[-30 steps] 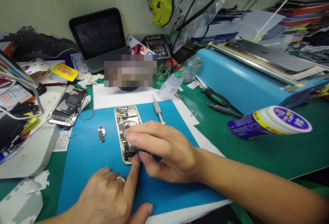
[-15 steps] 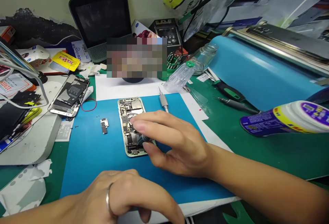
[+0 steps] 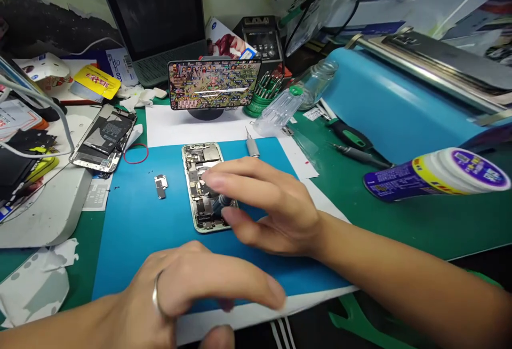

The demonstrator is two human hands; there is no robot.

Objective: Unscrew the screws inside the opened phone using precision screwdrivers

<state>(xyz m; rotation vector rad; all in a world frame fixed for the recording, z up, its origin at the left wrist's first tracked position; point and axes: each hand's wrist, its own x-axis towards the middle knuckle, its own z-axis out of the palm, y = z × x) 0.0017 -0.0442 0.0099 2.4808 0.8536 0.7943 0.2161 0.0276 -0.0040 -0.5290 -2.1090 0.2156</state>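
Note:
An opened phone [image 3: 200, 189] lies on the blue mat, its inner boards and parts exposed. Over its right side hovers my right hand [image 3: 276, 205], thumb and fingers apart, and it hides part of the phone. A dark bluish shape [image 3: 221, 204] shows between thumb and fingers; whether it is a part or a reflection is unclear. My left hand [image 3: 196, 279], with a ring on one finger, is open near the mat's front edge, its forefinger stretched out to the right. Just beyond my right hand is a grey screwdriver [image 3: 252, 144]. Left of the phone sits a small metal-and-black part [image 3: 160, 185].
Another opened phone [image 3: 104, 138] lies at left, near a red rubber band [image 3: 136, 153]. Behind the mat [image 3: 132, 242], a phone on a stand [image 3: 214, 85] shows a lit screen. A purple-and-white bottle [image 3: 436, 174] and a dark green screwdriver [image 3: 352, 138] are at right.
The view has tilted slightly, so the bench items sit a little higher. My left forefinger has straightened and its thumb now shows. My right hand stays over the phone.

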